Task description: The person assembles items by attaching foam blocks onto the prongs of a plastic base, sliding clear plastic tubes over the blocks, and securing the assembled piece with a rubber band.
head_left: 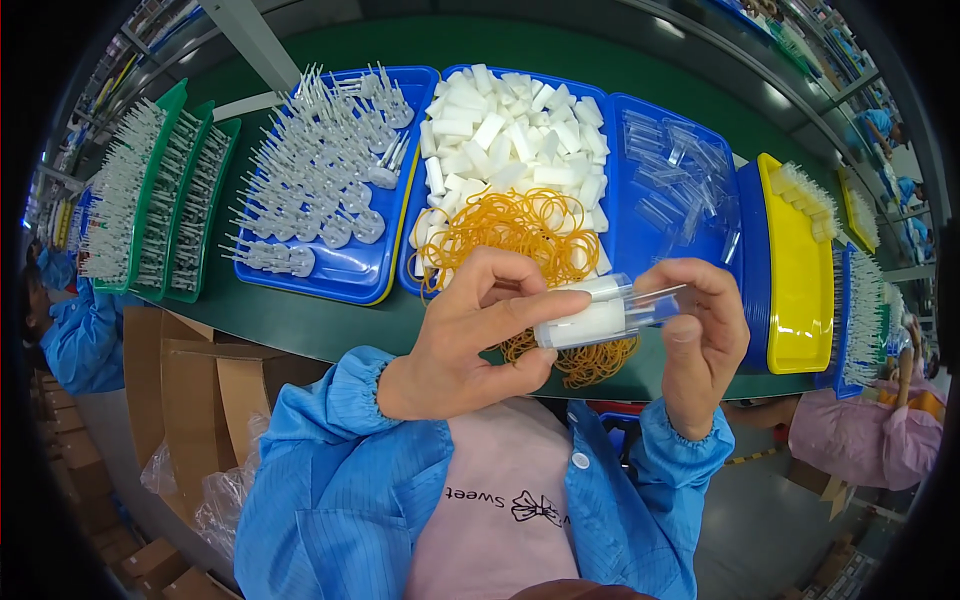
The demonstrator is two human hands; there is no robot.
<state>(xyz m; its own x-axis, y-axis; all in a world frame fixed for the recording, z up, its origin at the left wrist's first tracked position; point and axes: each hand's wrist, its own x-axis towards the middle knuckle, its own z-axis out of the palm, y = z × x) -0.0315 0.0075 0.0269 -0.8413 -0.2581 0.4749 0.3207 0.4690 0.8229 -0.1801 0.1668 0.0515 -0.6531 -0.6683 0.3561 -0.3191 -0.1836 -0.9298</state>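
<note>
Fingers (530, 312) of my left hand (440, 345) close in a pinch on the white block (592, 324) with its clear plastic (650, 304), held up over the orange bands (515, 232). My right hand (712, 335) curls partly open round the plastic's far end; whether it grips, I can't tell. I judge the block light and soft, the plastic stiff and slippery, best held gently by the sides. My left wrist slants in; my right stands upright.
</note>
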